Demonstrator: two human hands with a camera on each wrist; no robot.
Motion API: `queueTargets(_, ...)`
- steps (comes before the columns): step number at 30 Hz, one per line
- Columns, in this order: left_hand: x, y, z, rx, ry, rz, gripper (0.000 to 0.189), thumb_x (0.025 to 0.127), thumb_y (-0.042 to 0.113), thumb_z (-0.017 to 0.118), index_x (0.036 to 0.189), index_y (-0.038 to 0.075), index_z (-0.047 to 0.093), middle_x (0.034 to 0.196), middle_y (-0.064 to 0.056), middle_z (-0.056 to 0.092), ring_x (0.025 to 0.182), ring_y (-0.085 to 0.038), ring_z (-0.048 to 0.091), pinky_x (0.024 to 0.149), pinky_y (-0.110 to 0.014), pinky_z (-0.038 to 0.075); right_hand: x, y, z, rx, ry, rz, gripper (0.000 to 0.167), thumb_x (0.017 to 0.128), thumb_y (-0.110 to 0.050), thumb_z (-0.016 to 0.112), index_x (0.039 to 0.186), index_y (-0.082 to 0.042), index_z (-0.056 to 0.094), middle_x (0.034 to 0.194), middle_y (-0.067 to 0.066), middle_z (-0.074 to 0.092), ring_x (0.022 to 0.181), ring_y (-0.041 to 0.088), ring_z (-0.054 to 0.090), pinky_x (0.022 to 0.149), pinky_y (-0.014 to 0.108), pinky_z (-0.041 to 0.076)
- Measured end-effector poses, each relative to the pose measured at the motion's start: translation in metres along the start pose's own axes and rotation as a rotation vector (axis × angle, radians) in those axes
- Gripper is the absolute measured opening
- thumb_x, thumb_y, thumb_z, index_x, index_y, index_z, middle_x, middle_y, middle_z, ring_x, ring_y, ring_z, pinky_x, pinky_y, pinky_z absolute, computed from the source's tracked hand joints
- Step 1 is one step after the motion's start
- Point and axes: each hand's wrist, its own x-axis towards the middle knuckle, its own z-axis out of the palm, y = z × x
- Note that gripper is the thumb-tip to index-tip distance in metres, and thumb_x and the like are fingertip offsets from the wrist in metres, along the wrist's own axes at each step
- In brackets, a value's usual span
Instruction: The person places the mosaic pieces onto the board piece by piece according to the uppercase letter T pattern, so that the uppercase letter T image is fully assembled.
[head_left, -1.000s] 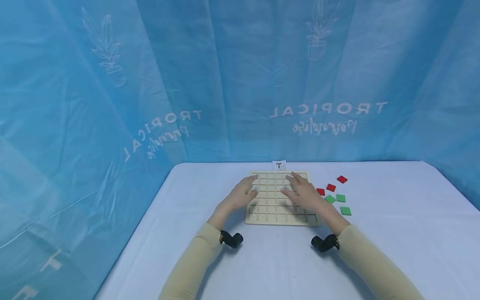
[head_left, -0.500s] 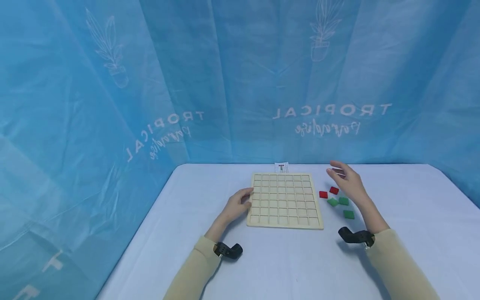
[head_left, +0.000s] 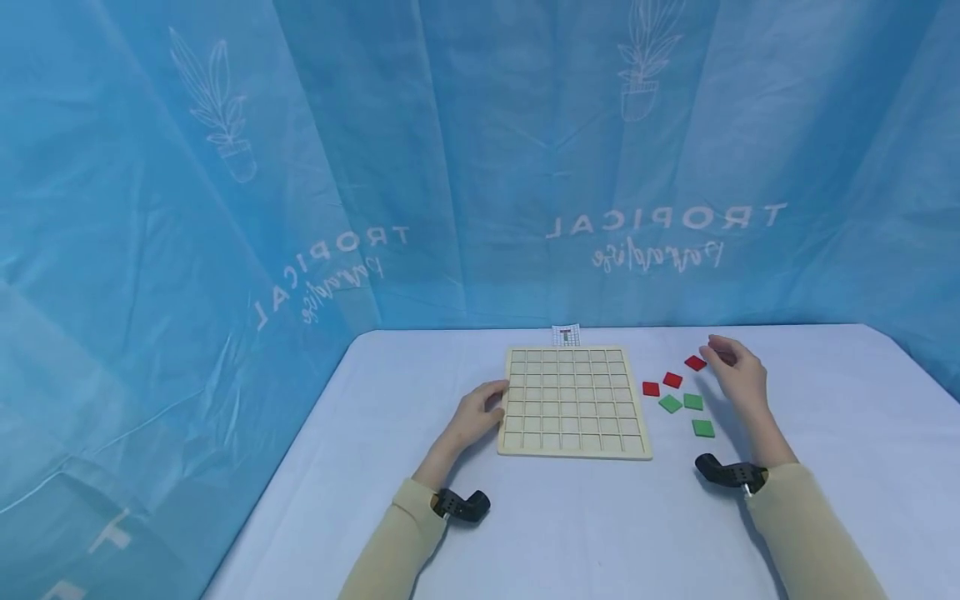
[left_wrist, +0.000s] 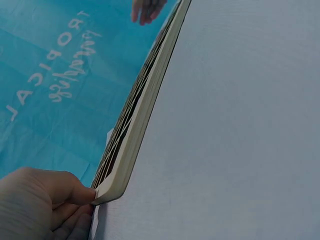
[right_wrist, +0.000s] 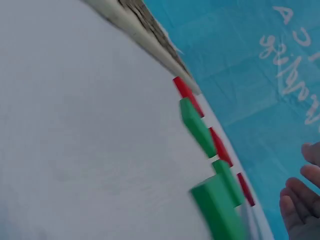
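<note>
A pale wooden board (head_left: 570, 403) with a raised square grid lies flat on the white table. At its left edge rests my left hand (head_left: 474, 414); in the left wrist view the thumb (left_wrist: 75, 192) touches the board's rim (left_wrist: 145, 110), the other fingers partly hidden behind it. My right hand (head_left: 742, 379) is raised at the right, fingers bent loosely, just beside the farthest red tile (head_left: 695, 363). The right wrist view shows only part of that hand (right_wrist: 304, 200), with no tile visible in it. Two more red tiles (head_left: 672, 380) lie nearer the board.
Three green tiles (head_left: 702, 428) lie right of the board, close to the red ones. Behind the board is a small printed grid card (head_left: 566, 335). A blue printed curtain (head_left: 480, 167) hangs behind and to the left of the table (head_left: 570, 533).
My left hand has gone from over the board to its left edge. My right hand has moved off the board, rightward past the tiles. The tiles look unmoved.
</note>
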Motion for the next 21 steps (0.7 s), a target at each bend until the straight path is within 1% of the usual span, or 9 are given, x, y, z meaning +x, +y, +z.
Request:
queueTargets(5, -0.001, -0.001, 0.001, 0.006, -0.006, 0.007, 0.049, 0.088, 0.0, 0.053, 0.137, -0.001, 0.046, 0.139, -0.015, 0.046, 0.128, -0.025, 0.043, 0.107, -0.033, 0.036, 0.001, 0.018, 0.007, -0.051, -0.016, 0.041, 0.058, 0.097, -0.036, 0.049, 0.139, 0.002, 0.041, 0.134, 0.026, 0.047, 0.123, 0.041, 0.044, 0.1, 0.053, 0.04)
queueTargets(9, -0.001, -0.002, 0.002, 0.016, -0.003, 0.001, 0.049, 0.088, 0.0, 0.054, 0.137, 0.0, 0.046, 0.14, -0.013, 0.045, 0.13, -0.025, 0.041, 0.108, -0.034, 0.034, 0.002, 0.026, 0.011, -0.117, -0.028, 0.039, 0.058, 0.096, -0.033, 0.053, 0.14, 0.004, 0.039, 0.132, 0.029, 0.046, 0.122, 0.043, 0.044, 0.099, 0.055, 0.039)
queueTargets(13, -0.001, -0.002, 0.002, 0.024, 0.003, -0.001, 0.049, 0.088, 0.001, 0.054, 0.137, 0.001, 0.047, 0.14, -0.013, 0.045, 0.131, -0.025, 0.039, 0.109, -0.036, 0.033, 0.003, 0.028, 0.015, -0.19, -0.028, 0.004, 0.054, 0.095, -0.024, 0.056, 0.138, 0.006, 0.04, 0.132, 0.03, 0.046, 0.122, 0.044, 0.043, 0.099, 0.056, 0.039)
queueTargets(17, -0.001, -0.002, 0.003, 0.026, 0.003, -0.003, 0.05, 0.088, 0.001, 0.054, 0.137, 0.001, 0.047, 0.14, -0.013, 0.046, 0.131, -0.025, 0.039, 0.109, -0.036, 0.033, 0.001, 0.029, 0.016, -0.228, -0.013, -0.05, 0.048, 0.094, -0.015, 0.057, 0.134, 0.007, 0.045, 0.13, 0.03, 0.048, 0.12, 0.045, 0.044, 0.098, 0.057, 0.04)
queueTargets(21, 0.0, 0.0, 0.003, 0.035, 0.002, -0.013, 0.05, 0.088, 0.002, 0.054, 0.137, 0.001, 0.046, 0.14, -0.012, 0.045, 0.131, -0.024, 0.039, 0.109, -0.035, 0.033, 0.003, 0.03, 0.018, -0.253, 0.017, -0.084, 0.043, 0.092, -0.011, 0.057, 0.13, 0.008, 0.049, 0.125, 0.03, 0.051, 0.116, 0.044, 0.047, 0.095, 0.056, 0.042)
